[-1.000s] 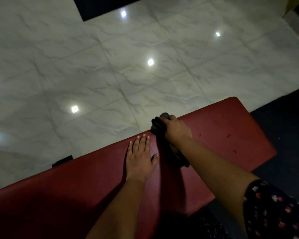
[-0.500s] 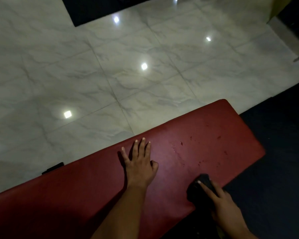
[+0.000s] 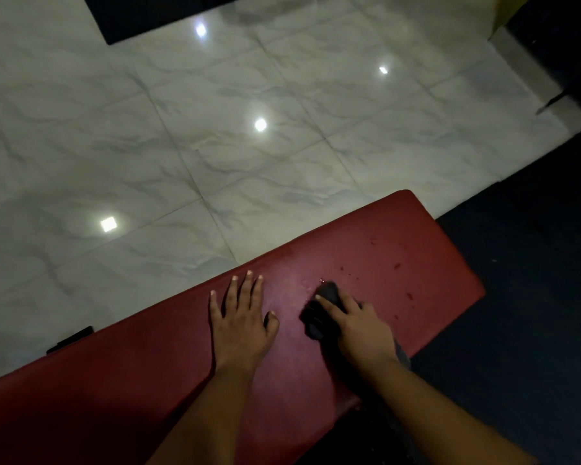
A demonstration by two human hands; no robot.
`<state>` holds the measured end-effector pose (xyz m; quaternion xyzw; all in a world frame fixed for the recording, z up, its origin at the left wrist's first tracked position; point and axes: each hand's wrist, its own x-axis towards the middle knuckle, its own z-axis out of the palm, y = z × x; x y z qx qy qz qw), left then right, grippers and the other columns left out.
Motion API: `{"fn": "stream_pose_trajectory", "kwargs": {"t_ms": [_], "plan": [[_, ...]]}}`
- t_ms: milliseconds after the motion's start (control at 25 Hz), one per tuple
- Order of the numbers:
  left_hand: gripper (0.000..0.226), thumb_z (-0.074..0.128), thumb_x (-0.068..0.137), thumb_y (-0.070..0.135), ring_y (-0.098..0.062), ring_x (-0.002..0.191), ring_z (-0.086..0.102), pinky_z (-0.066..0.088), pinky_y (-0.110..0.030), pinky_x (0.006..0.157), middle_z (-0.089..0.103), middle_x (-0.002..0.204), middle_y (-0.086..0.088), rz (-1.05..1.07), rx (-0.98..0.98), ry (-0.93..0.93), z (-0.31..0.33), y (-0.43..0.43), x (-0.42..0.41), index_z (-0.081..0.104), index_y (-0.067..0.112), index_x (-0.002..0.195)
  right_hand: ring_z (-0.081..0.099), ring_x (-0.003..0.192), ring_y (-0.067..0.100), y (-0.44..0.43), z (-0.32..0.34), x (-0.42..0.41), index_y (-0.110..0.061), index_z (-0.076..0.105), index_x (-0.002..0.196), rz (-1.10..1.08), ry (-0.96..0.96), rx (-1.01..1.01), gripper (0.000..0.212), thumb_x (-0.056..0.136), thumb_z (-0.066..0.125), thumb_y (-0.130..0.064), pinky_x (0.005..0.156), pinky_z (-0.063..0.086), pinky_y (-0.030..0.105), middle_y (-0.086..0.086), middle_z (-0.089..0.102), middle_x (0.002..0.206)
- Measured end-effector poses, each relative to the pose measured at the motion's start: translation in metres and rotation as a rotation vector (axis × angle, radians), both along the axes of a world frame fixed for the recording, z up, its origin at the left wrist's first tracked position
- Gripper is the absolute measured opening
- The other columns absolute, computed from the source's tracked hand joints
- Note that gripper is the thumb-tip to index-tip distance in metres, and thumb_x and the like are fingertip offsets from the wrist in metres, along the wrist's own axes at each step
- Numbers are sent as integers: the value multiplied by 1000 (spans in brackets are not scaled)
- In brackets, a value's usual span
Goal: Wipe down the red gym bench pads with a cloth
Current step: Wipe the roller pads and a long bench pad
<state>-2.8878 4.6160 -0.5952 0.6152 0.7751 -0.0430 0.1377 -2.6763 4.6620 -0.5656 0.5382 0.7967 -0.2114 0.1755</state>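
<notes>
A long red bench pad (image 3: 399,250) runs from the lower left up to the right across the view, with dark spots near its right end. My left hand (image 3: 240,320) lies flat on the pad's middle, fingers spread and straight. Just to its right, my right hand (image 3: 359,327) grips a bunched dark cloth (image 3: 319,313) and presses it onto the pad. Part of the cloth is hidden under my fingers and palm.
Glossy white marble floor tiles (image 3: 249,146) with bright light reflections fill the space beyond the bench. A dark mat (image 3: 534,263) lies to the right of the bench. A small black bracket (image 3: 69,338) sticks out at the pad's far edge on the left.
My right hand with the cloth swept from the pad's far edge to its near edge, then came back up to the middle beside my left hand. My left hand stayed flat in place.
</notes>
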Motion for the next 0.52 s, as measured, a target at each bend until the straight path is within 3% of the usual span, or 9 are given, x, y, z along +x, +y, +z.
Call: {"fn": "stream_pose_trajectory", "kwargs": {"t_ms": [200,360,520], "plan": [[77,32,84,47,-31,139,37,19,-57,113,39,151,-17,38,21,43,-5,-2,2,40,1,145,44,111,33,64,4,-64,-39,22,150,175,69,49,61,98,46,-22,59,38,32,3,20,156],[75,33,85,47,-31,137,37,16,-56,113,41,150,-17,25,60,62,-9,-2,3,42,3,145,43,111,34,102,-1,-98,-39,25,149,292,67,76,57,98,48,-26,61,37,36,4,25,149],[68,35,84,38,-29,136,41,17,-58,112,43,150,-13,-104,89,83,-11,2,3,46,8,143,43,115,34,132,-9,-108,-37,31,147,5,42,-25,57,96,53,-26,72,45,40,4,33,142]]}}
